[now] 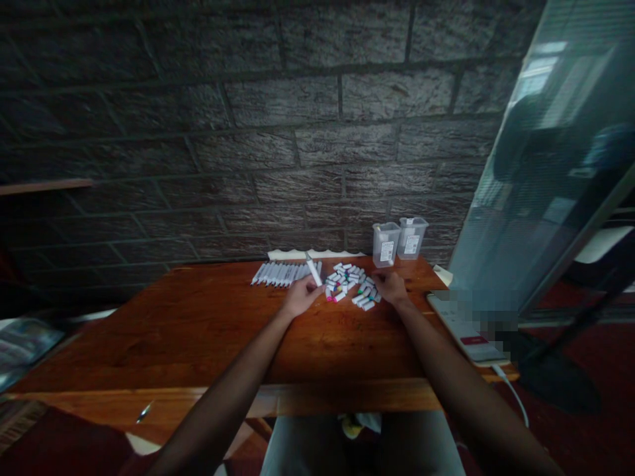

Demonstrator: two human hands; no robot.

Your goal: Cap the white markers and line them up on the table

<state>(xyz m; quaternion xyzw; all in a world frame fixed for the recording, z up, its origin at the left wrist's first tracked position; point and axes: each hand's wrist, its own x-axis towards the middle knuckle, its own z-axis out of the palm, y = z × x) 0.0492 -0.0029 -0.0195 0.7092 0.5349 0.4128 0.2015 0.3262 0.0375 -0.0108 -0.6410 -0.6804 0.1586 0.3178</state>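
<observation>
My left hand [301, 297] is closed around the lower end of a white marker [313, 270], which it holds tilted, with a dark grey tip pointing up. To its left, a row of white markers [280, 274] lies side by side on the table. Between my hands spreads a loose pile of white marker caps [350, 277], some showing pink, green or blue ends. My right hand [391, 288] is at the right edge of this pile, fingers curled together; whatever is between them is too small to make out.
Two clear plastic containers [386, 246] with labels stand at the back right against the dark brick wall [317, 152]. A whitish wavy-edged strip [317, 254] lies along the wall. On the right of the wooden table [198, 330] lies a flat device with a white cable [513, 390].
</observation>
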